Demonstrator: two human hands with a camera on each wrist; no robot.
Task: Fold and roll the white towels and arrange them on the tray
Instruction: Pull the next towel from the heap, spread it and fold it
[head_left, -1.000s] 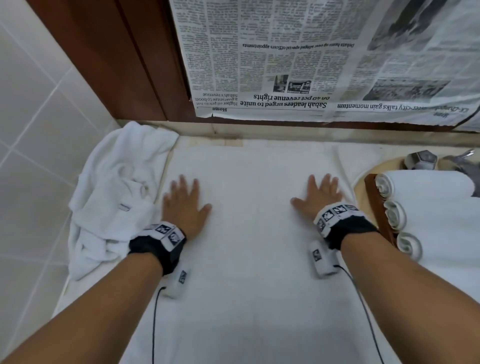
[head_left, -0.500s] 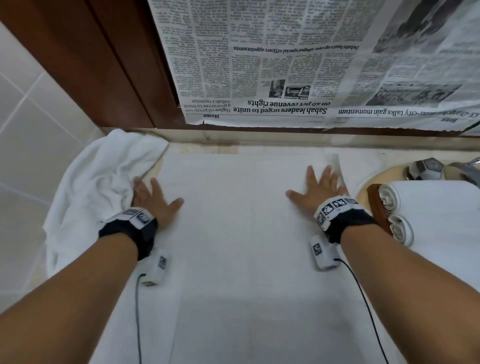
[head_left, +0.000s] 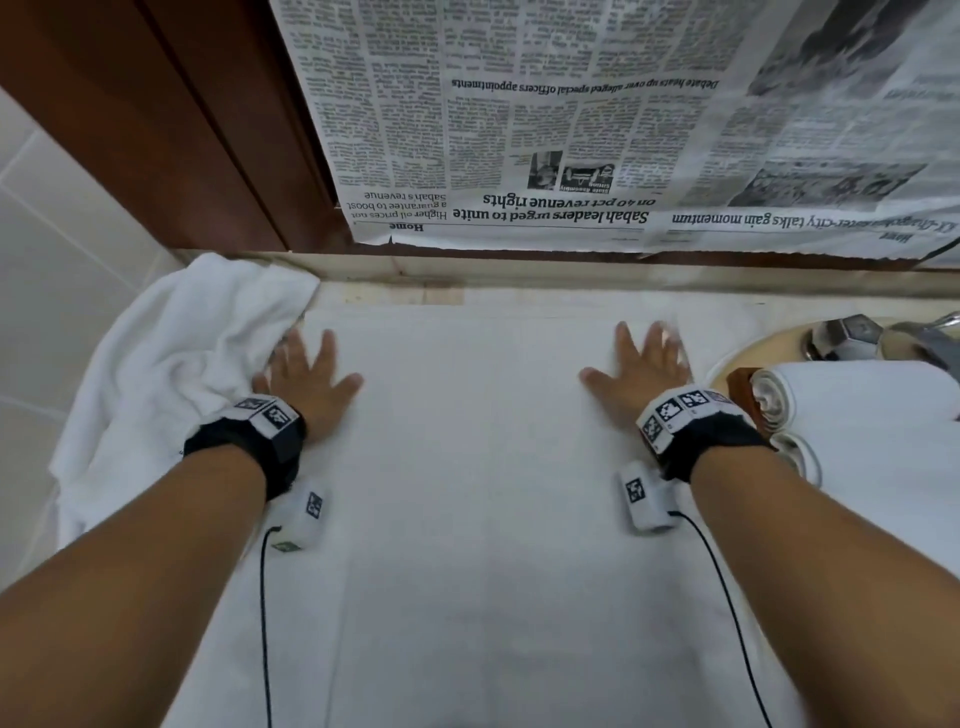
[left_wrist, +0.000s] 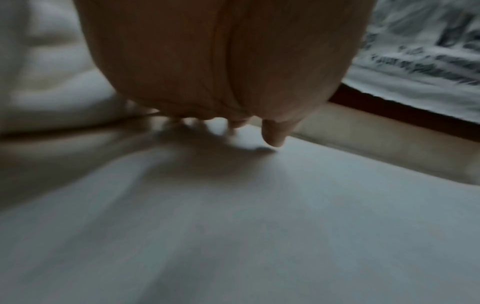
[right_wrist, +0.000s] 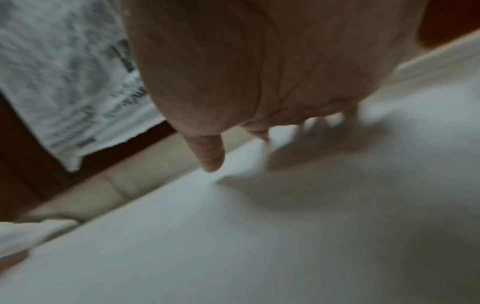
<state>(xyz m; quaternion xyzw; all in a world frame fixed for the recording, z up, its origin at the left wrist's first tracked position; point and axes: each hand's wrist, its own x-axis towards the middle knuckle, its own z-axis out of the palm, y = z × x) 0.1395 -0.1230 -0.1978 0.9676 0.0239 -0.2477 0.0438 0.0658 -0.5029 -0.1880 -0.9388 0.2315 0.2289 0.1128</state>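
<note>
A white towel (head_left: 478, 493) lies spread flat on the counter in front of me. My left hand (head_left: 306, 374) rests palm down with straight, spread fingers near its far left corner, beside a crumpled white towel (head_left: 171, 374). My right hand (head_left: 644, 364) lies flat with spread fingers near the far right corner. Both wrist views show the palm over flat white cloth (left_wrist: 259, 216) (right_wrist: 285, 226), thumb (left_wrist: 274, 133) (right_wrist: 210, 154) pointing down. At the right, rolled white towels (head_left: 852, 400) lie on a wooden tray (head_left: 740, 382).
A newspaper sheet (head_left: 597, 119) hangs on the wall over brown wood panelling (head_left: 171, 119). A chrome tap (head_left: 852, 338) stands at the far right behind the tray. White wall tiles (head_left: 62, 260) close off the left side.
Both hands slid outward and away from me over the towel; the left hand moved left up against the crumpled towel. The head view tilted further up.
</note>
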